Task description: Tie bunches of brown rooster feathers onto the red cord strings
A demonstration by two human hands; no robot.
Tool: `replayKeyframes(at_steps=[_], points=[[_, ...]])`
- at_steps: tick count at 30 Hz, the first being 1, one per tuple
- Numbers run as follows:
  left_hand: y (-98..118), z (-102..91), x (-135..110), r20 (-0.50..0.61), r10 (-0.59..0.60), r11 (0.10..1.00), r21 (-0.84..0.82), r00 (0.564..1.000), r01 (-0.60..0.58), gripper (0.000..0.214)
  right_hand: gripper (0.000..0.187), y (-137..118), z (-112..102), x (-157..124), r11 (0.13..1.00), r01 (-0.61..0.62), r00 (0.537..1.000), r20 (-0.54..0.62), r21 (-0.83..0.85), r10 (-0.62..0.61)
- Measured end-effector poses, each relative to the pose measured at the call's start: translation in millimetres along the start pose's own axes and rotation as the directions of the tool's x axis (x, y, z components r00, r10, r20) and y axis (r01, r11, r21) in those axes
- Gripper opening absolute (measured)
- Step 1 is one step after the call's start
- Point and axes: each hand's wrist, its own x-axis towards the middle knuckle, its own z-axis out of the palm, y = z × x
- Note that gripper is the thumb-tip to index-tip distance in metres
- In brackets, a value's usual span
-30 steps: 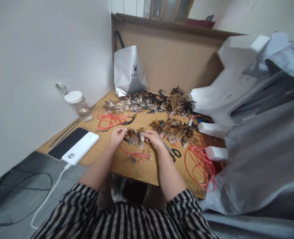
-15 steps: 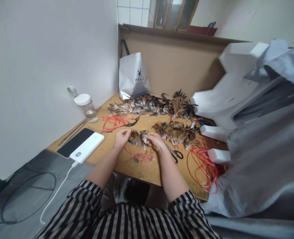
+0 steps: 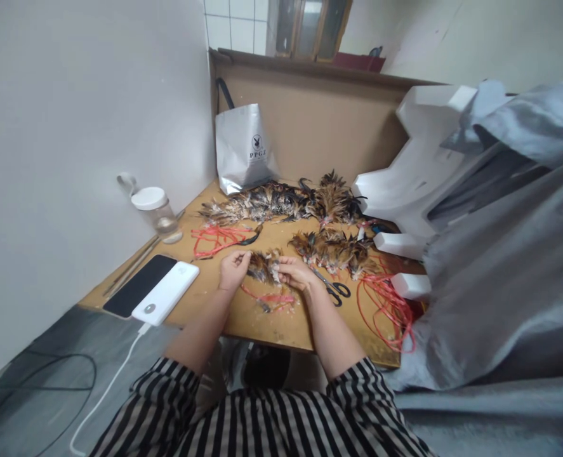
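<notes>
Between my two hands, a small bunch of brown and dark feathers (image 3: pixel 263 266) is held low over the table. The fingers of my left hand (image 3: pixel 233 270) are pinched at its left end. At the right end, my right hand (image 3: pixel 296 273) pinches the pale, fluffy part. Below them lie scraps of red plastic string (image 3: pixel 275 298) and bits of fluff. Black-handled scissors (image 3: pixel 334 291) rest just right of my right hand. Behind it is a row of brown feather bunches (image 3: pixel 338 251), and a longer heap of feathers (image 3: pixel 271 200) stretches along the back.
Red string lies in a loose pile (image 3: pixel 214 240) at left and a tangle (image 3: pixel 388 308) at right. A phone (image 3: pixel 138 285), white power bank (image 3: pixel 167 292), lidded jar (image 3: pixel 155 209) and silver bag (image 3: pixel 243 146) stand or lie leftward. White foam (image 3: pixel 395 181) and grey cloth (image 3: pixel 490 285) border the right.
The view has turned slightly, so the table things sit a little further left. Both hands keep their pinch on the feathers, with only slight movement.
</notes>
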Motion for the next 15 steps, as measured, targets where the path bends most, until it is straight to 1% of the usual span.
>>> replayKeyframes(at_steps=[1, 3, 7, 11, 15], points=[[1, -0.1, 0, -0.001, 0.02, 1.0, 0.02, 1.0, -0.02, 0.022, 0.023, 1, 1, 1, 1.0, 0.005, 1.0, 0.0, 0.006, -0.005], [4, 0.2, -2, -0.007, 0.072, 0.995, 0.063, 0.997, -0.071, 0.021, 0.023, 4, 1, 4, 0.999, 0.037, 0.998, -0.041, 0.032, -0.036], [14, 3.1, -4, 0.01, 0.17, 0.978, 0.12, 0.985, -0.17, 0.019, 0.021, 7, -2, 11, 0.987, 0.131, 0.975, -0.191, 0.093, -0.112], [27, 8.8, -6, 0.07, 0.205, 0.968, 0.134, 0.976, -0.213, 0.018, 0.022, 5, -8, 14, 0.959, 0.234, 0.922, -0.351, 0.158, -0.167], [39, 15.8, -9, 0.211, 0.246, 0.95, 0.142, 0.946, -0.278, 0.015, 0.024, 3, -9, 16, 0.931, 0.316, 0.856, -0.478, 0.181, -0.198]])
